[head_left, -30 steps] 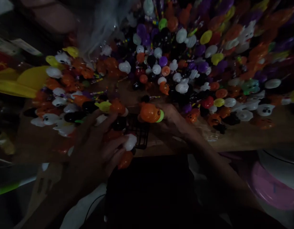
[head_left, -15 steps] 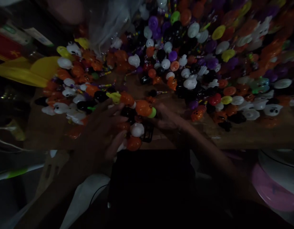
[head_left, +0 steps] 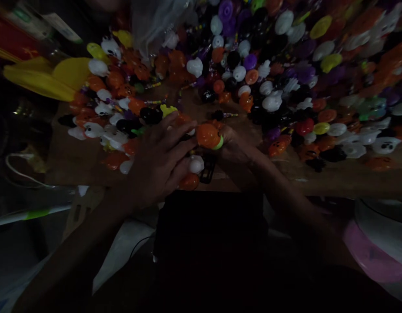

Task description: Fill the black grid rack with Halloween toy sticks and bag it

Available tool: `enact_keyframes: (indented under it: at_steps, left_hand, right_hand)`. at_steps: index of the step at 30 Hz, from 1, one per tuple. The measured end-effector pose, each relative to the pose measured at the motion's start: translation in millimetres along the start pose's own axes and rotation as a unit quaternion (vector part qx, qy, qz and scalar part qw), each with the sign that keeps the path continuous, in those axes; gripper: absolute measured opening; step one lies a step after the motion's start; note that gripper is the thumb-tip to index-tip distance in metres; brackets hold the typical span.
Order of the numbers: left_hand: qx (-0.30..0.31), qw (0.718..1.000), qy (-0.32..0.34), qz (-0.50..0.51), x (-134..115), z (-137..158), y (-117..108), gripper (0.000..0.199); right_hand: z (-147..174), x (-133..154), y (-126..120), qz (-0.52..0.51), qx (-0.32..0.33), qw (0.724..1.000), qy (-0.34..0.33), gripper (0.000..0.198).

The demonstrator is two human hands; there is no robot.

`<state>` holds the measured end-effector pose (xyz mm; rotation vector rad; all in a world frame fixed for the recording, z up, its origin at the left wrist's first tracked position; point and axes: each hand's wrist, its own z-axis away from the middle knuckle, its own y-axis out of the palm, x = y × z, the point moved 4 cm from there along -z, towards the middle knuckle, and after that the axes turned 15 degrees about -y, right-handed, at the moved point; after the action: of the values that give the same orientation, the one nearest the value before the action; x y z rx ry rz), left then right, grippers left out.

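An orange pumpkin-shaped plastic piece (head_left: 207, 135) with a pale green end sits between my hands. My right hand (head_left: 235, 145) grips it at the green end, fingers closed and partly in shadow. My left hand (head_left: 164, 156) lies palm down with its fingers stretched toward the pumpkin piece, over other pieces that it mostly covers. By its thumb are a white round piece (head_left: 197, 164) and an orange piece (head_left: 189, 181) near the table edge. A yellow-green piece (head_left: 168, 111) shows beyond its knuckles. Whether these are strung together I cannot tell.
Large heaps of orange, white, black and purple plastic pieces (head_left: 272, 101) cover the back and right of the wooden table (head_left: 285, 184). A smaller pile (head_left: 112, 134) lies at left. A clear plastic bag (head_left: 161, 26), a yellow object (head_left: 41, 78) and a small black frame (head_left: 207, 169) are around.
My left hand has moved across the pieces toward the pumpkin piece, covering more of them. The view has shifted slightly. My right hand stays at the green end.
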<state>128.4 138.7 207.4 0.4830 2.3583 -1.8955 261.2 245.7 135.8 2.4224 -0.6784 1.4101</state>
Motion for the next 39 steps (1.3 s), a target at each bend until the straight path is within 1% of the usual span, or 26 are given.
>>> enact_keyframes:
  at_steps: [3,5,9,12,14,16,18,20,21,23,26,29,31,33,37,39]
  left_hand:
    - [0.010,0.999,0.012,-0.030,-4,-4,2,0.032]
    - [0.014,0.999,0.005,-0.038,-4,-6,1,0.030]
    - [0.030,0.998,-0.004,-0.056,2,-9,1,0.023]
    - [0.035,0.998,-0.020,-0.054,6,-10,1,0.019]
    - [0.032,0.998,-0.028,-0.052,9,-12,2,0.017]
    - [0.018,0.998,-0.019,-0.051,10,-12,3,0.017]
    - [0.007,0.999,0.000,-0.049,10,-11,4,0.020]
    - [0.013,0.999,0.000,-0.047,12,-10,5,0.023]
    - [0.012,0.999,-0.004,-0.044,13,-9,6,0.024]
    - [0.015,0.999,-0.022,-0.041,15,-8,6,0.024]
    - [0.019,0.998,-0.036,-0.040,17,-7,7,0.023]
    - [0.023,0.998,-0.027,-0.045,17,-7,6,0.021]
    - [0.036,0.997,-0.017,-0.061,17,-7,6,0.019]
    - [0.042,0.996,-0.007,-0.082,16,-7,5,0.018]
    - [0.028,0.994,0.025,-0.107,12,-7,3,0.014]
    - [0.026,0.992,0.042,-0.116,11,-7,3,0.014]
  right_hand:
    - [0,-4,8,-0.045,-0.035,0.998,0.018,0.032]
    - [2,-1,9,-0.042,-0.040,0.998,0.027,0.026]
    - [9,0,5,0.054,0.002,0.998,0.027,0.016]
    - [13,-6,4,0.113,0.011,0.993,0.030,0.014]
    - [14,-8,4,0.129,0.011,0.991,0.033,0.014]
    - [18,-6,0,0.132,-0.019,0.990,0.042,0.017]
    - [25,1,-9,0.153,-0.069,0.984,0.062,0.021]
    - [36,10,-20,0.210,-0.108,0.968,0.082,0.025]
    - [42,14,-23,0.243,-0.115,0.959,0.091,0.026]
    - [52,21,-25,0.289,-0.098,0.946,0.106,0.027]
    - [60,23,-19,0.302,-0.042,0.944,0.124,0.024]
    - [60,24,-19,0.357,-0.032,0.927,0.111,0.019]
    - [58,25,-22,0.392,-0.040,0.914,0.101,0.018]
    - [55,27,-23,0.379,-0.064,0.917,0.105,0.019]
    - [45,24,-11,0.250,-0.097,0.955,0.126,0.015]
    - [41,15,-3,0.199,-0.115,0.964,0.130,0.012]
